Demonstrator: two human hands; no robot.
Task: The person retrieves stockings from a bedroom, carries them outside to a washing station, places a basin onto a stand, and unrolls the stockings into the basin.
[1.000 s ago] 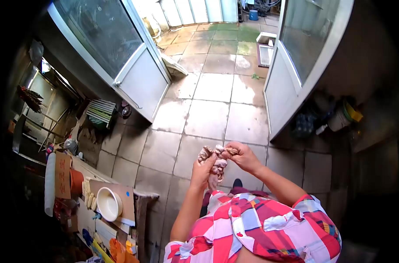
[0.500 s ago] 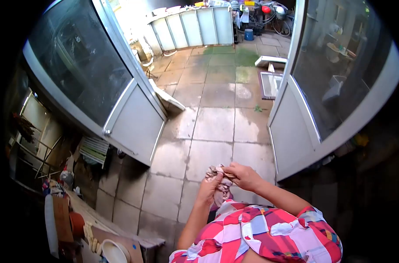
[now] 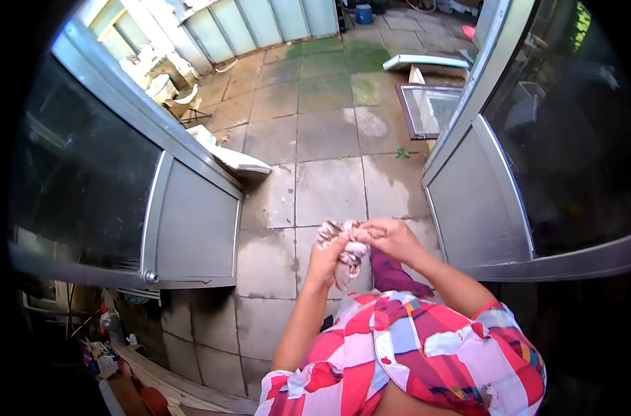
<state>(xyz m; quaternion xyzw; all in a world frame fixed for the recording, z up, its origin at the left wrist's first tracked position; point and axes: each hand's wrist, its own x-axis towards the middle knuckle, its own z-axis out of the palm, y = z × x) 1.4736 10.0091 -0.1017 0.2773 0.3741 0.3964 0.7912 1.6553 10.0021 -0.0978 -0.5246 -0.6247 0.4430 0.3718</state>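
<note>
A bunched, pale pink cloth [image 3: 350, 262] with darker patches is held in front of my body, its lower end hanging down. My left hand [image 3: 322, 262] is closed around its left side, with the thumb on top. Fingers of my right hand [image 3: 396, 241] are pinched on the cloth's upper right edge. The two hands are close together, and the folds hide some fingertips. Below them show a checked red, pink and white shirt [image 3: 399, 333] and a purple trouser leg [image 3: 392, 272].
A grey door [image 3: 194, 222] stands open on the left and another door [image 3: 478, 201] on the right. Paving slabs [image 3: 329, 187] run outside. A white board [image 3: 239, 159] leans by the left door; a framed pane [image 3: 430, 111] lies by the right. Wooden planks [image 3: 170, 388] are at lower left.
My view has moved forward into the doorway, and the doors look nearer. Both hands keep hold of the cloth and appear higher in view. A purple trouser leg now shows clearly.
</note>
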